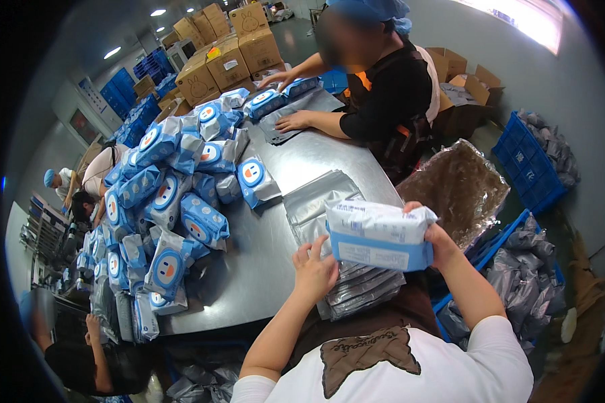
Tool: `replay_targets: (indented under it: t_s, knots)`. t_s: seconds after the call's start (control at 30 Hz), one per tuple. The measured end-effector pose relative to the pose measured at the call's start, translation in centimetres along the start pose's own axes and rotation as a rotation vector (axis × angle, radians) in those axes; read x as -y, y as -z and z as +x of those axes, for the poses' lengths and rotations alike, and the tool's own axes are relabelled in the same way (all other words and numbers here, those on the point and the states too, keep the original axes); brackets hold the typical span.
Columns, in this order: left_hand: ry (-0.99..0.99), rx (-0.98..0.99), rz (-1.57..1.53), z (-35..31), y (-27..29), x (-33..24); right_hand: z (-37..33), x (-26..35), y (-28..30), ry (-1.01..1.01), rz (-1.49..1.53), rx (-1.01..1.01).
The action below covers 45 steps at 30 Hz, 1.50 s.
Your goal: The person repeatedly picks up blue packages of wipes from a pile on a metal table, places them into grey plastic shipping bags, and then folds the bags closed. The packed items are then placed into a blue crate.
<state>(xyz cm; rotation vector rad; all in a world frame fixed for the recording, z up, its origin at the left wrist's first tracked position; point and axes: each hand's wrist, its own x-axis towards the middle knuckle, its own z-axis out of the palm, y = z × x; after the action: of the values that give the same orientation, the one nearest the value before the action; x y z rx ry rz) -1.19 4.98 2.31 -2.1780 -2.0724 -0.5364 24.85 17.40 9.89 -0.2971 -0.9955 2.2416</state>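
Observation:
My right hand (439, 238) grips a white and blue pack of wipes (380, 232) by its right end, its printed side toward me. The pack is held above a stack of flat silver-grey bags (364, 290) at the table's near edge. My left hand (316, 270) is beside the pack's left end, over the bags, with its fingers apart and nothing in them. Whether its fingertips touch the bags I cannot tell. To the left, a big heap of similar packs (198, 221) with round face designs covers much of the metal table (262, 265).
Across the table a person (383, 94) in a blue cap handles packs and grey bags. Blue crates (528, 164) of filled grey bags and a foil-lined container (454, 181) stand at right. Cardboard boxes (232, 60) are stacked behind. Other people are at left.

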Motion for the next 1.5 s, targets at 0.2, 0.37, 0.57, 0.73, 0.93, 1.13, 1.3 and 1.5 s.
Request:
replay_targets:
  t_s: [0.2,0.37,0.57,0.73,0.93,1.13,1.3,1.5]
  knots:
    - [0.160,-0.052,0.066,0.7,1.0,-1.5,-0.9,-1.2,0.9,0.020,-0.021,0.017]
    - [0.122,-0.052,0.031,-0.8,-1.2,-1.2,-1.2,-0.6,1.1,0.062,0.006,-0.014]
    - [0.215,0.088,-0.019,1.6,1.7,-2.0,-1.8,-0.3,1.2,0.038,-0.029,0.000]
    - [0.140,0.178,-0.756,2.3,2.9,0.4,-1.8,-0.3,0.1,0.050,-0.438,0.298]
    - [-0.012,0.167,-0.648,1.9,3.4,-1.4,-2.0,-2.0,-3.5,0.361,-1.675,0.468]
    - [0.101,0.181,-0.560,0.3,2.4,-0.9,1.1,-6.7,-5.2,0.345,-1.912,0.266]
    - [0.235,0.183,-0.651,-0.9,4.8,-1.6,0.9,-5.3,0.0,-0.002,-1.123,0.114]
    - [0.011,0.164,-0.389,2.7,4.7,-1.2,3.5,-5.1,2.5,-0.132,-1.651,0.329]
